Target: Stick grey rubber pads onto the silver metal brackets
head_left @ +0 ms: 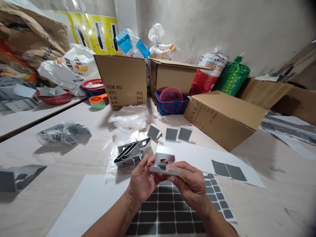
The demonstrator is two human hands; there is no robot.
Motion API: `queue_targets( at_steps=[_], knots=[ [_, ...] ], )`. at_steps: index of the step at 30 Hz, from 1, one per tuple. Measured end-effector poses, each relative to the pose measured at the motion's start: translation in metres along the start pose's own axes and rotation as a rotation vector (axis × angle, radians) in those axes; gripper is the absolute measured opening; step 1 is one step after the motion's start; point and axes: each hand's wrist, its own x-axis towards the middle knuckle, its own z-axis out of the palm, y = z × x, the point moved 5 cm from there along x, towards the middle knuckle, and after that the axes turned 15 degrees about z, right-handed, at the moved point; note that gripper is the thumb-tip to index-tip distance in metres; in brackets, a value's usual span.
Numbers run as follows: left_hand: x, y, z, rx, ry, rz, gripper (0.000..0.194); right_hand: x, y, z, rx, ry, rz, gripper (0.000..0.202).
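Observation:
A silver bent-metal stand with a cut-out is held up between both hands. My left hand is wrapped round its left side and underside. My right hand pinches its front lip from the right. Below the hands lies a sheet of dark grey rounded pads. Just beyond my left hand, several nested metal stands, one with an apple mark, rest on clear plastic. Further back stand small stands with dark pads, one in the middle. Two loose dark pads lie on white paper at the right.
Cardboard boxes line the back, with a blue basket between them. Another carton lies at the right. A bagged bundle of grey pieces lies at the left, a larger metal stand at the left edge.

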Motion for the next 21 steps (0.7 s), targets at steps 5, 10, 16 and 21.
queue_targets(
  at_steps=[5,10,16,21],
  knots=[
    [-0.001,0.000,-0.003,0.015,-0.005,-0.011,0.051,-0.001,0.001,0.006,-0.010,-0.082,-0.015,0.036],
    [0.001,0.001,-0.010,0.050,-0.046,0.028,0.044,0.000,0.001,0.006,-0.008,-0.166,-0.023,0.038],
    [0.003,0.008,-0.013,0.183,-0.054,0.076,0.028,0.002,0.001,0.006,-0.039,-0.213,-0.101,0.024],
    [0.006,0.010,-0.012,0.373,-0.005,0.094,0.021,0.005,0.006,0.008,-0.063,-0.221,-0.139,0.016]
  ],
)
